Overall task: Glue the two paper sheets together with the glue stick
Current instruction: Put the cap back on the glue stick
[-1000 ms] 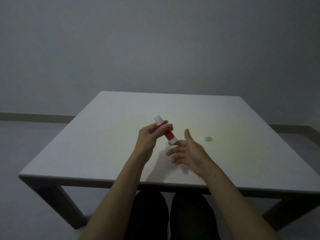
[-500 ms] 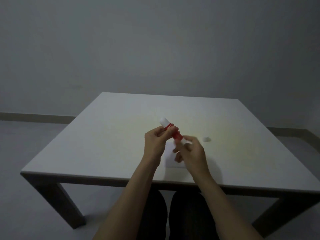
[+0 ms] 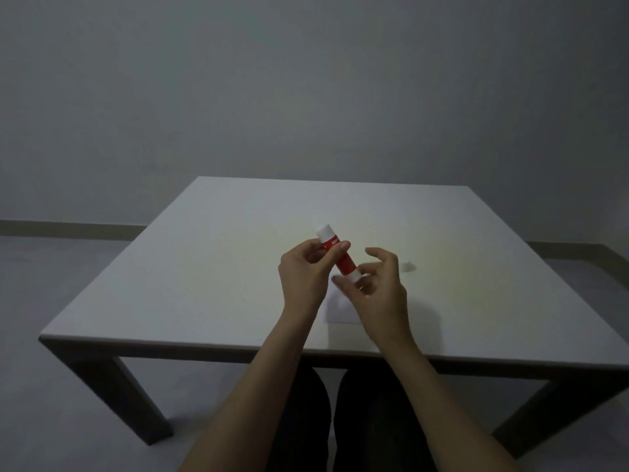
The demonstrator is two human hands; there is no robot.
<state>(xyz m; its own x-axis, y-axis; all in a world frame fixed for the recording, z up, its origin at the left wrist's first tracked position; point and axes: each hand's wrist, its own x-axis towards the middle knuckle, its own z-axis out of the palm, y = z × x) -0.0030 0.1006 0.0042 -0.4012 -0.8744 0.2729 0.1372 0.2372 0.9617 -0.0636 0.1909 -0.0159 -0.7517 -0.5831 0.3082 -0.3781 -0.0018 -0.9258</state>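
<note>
My left hand [image 3: 303, 274] holds a red glue stick [image 3: 340, 258] with white ends, tilted, above the table. Its upper white end points away to the left. The lower white end sits by the fingers of my right hand [image 3: 377, 294], which are spread and loosely curled around it; the thumb lies just beneath that end. A white paper sheet [image 3: 338, 310] lies flat on the white table [image 3: 204, 335] below both hands, partly hidden by my right hand and wrist. I cannot make out a second sheet apart from it.
A small white object [image 3: 407, 266], possibly the cap, rests on the table just right of my right hand. The table's near edge runs in front of my knees. A grey wall stands behind the table.
My right hand came up to the stick's lower end, pinched it half a second ago, and its fingers have now spread apart. My left hand keeps its hold on the stick.
</note>
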